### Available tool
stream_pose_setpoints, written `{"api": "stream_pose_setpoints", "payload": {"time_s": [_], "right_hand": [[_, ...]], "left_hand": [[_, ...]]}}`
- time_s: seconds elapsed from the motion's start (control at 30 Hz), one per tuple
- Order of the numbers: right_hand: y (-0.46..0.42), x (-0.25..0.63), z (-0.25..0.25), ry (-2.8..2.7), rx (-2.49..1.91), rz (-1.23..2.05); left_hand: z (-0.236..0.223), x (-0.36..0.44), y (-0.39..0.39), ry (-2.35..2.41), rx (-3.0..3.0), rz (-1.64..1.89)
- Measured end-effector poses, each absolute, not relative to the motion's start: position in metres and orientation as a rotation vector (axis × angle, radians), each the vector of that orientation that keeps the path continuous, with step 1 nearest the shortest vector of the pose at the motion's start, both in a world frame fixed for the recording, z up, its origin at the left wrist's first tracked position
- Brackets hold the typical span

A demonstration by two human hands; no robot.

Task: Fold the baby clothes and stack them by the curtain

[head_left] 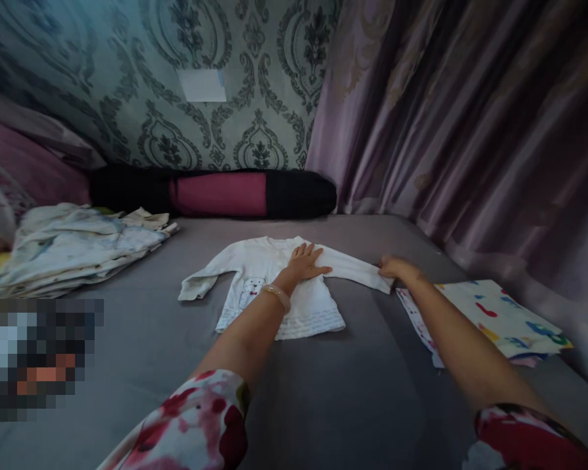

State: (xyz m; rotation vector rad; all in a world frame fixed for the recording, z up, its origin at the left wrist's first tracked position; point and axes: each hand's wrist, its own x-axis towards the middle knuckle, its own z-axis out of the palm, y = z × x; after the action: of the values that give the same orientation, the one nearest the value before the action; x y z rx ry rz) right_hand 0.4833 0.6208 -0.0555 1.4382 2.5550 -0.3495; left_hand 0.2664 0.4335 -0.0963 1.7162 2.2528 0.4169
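A small white long-sleeved shirt (304,307) with a bear print lies spread on the grey bed sheet (343,405). My left hand (306,262) rests flat on its upper right part, fingers spread. The right sleeve stretches straight out to the side, and its cuff is pinched in my right hand (396,269), whose fingertips are partly hidden. The left sleeve of the shirt bends down with its cuff on the sheet.
Folded cloths with coloured prints (500,313) lie at the right, under my right forearm. Pale patterned fabric (78,241) is heaped at the left. A black and pink long roll (215,194) lies along the wall, beside a purple curtain (372,130). A blurred-out patch covers the lower left.
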Motion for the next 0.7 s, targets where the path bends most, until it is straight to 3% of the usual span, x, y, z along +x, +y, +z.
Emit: {"api": "stream_pose_setpoints", "payload": {"time_s": [0.1, 0.27, 0.5, 0.7], "right_hand": [[0.59, 0.451, -0.059, 2.764, 1.333, -0.215], [0.53, 0.384, -0.084, 3.21, 0.686, -0.605], [0.526, 0.359, -0.107, 3.093, 0.93, -0.822], [0.526, 0.39, -0.106, 2.948, 1.089, -0.545]], "left_hand": [[-0.097, 0.265, 0.437, 2.236, 1.703, 0.41], [-0.097, 0.268, 0.438, 2.275, 1.711, 0.339], [-0.092, 0.268, 0.436, 2.289, 1.726, 0.313], [-0.089, 0.268, 0.432, 2.273, 1.722, 0.348]]}}
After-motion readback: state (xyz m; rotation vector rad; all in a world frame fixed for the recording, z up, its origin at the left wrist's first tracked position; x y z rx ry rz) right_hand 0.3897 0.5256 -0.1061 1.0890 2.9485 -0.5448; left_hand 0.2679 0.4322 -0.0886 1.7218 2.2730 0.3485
